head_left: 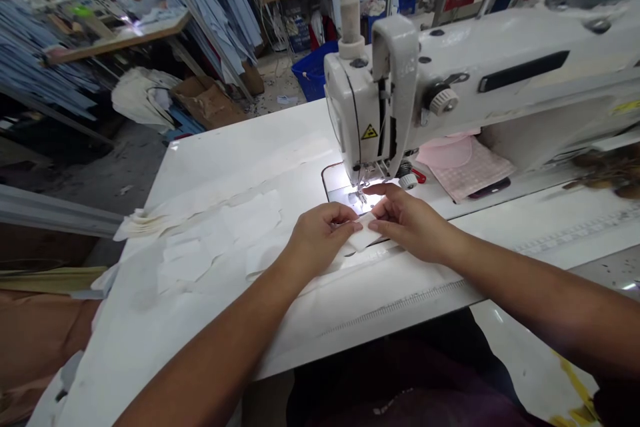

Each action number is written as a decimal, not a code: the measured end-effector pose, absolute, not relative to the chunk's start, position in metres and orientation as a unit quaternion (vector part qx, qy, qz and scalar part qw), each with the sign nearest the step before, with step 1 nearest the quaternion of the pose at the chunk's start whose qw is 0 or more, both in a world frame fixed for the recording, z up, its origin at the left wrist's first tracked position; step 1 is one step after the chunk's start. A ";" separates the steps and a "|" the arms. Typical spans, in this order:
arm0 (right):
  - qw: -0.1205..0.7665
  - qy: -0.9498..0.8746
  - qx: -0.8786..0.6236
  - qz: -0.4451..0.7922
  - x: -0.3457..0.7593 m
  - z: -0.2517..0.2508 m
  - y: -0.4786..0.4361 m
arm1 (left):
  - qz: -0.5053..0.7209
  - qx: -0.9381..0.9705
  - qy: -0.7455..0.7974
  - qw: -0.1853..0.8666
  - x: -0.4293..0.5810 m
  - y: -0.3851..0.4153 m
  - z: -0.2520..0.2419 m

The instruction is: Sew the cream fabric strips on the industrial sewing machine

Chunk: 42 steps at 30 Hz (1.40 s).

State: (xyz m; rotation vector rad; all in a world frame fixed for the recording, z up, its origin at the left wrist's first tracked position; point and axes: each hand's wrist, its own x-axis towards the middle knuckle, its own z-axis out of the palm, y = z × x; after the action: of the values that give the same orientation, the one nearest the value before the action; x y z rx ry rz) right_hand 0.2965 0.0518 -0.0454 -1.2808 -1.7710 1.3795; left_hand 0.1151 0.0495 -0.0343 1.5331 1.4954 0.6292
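Note:
Both my hands meet at a small white fabric piece [365,232] just in front of the sewing machine [367,100]. My left hand [320,237] pinches its left edge between thumb and fingers. On the other side, my right hand [413,223] grips the right edge with its thumb, the index finger reaching up near the presser foot [361,199]. The machine's lamp lights the needle area brightly. Whether the fabric lies under the foot is hidden by my fingers. Flat white fabric pieces [255,217] lie on the table left of my left hand.
A stack of white pieces [143,223] rests at the table's left edge. Pink checked fabric [473,163] sits under the machine arm. Behind the table stand a blue bin [315,70] and a cardboard box [210,103]. A person works at another table [125,40].

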 end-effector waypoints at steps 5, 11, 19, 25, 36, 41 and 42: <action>0.302 -0.647 -0.463 0.525 0.297 -0.050 0.052 | 0.252 0.613 0.605 0.442 0.114 0.050 -0.034; 0.315 -0.638 -0.459 0.532 0.298 -0.053 0.053 | 0.239 0.626 0.607 0.426 0.113 0.053 -0.034; 0.292 -0.643 -0.482 0.518 0.298 -0.047 0.052 | 0.175 0.636 0.636 0.400 0.115 0.055 -0.028; 0.275 -0.648 -0.498 0.506 0.299 -0.047 0.053 | 0.134 0.638 0.656 0.380 0.122 0.057 -0.021; 0.172 -0.781 -0.504 0.327 0.296 -0.045 0.057 | 0.005 0.705 0.635 0.315 0.133 0.076 -0.021; 0.123 -0.856 -0.436 0.250 0.305 -0.043 0.057 | -0.006 0.725 0.616 0.307 0.131 0.080 -0.021; 0.116 -0.865 -0.428 0.236 0.307 -0.043 0.057 | -0.007 0.724 0.617 0.307 0.131 0.081 -0.021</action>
State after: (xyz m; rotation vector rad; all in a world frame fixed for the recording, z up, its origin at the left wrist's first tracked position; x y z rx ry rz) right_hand 0.3067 0.0566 -0.0432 -1.2524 -2.5338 0.6918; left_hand 0.1308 0.0811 -0.0206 1.9165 1.6334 -0.0195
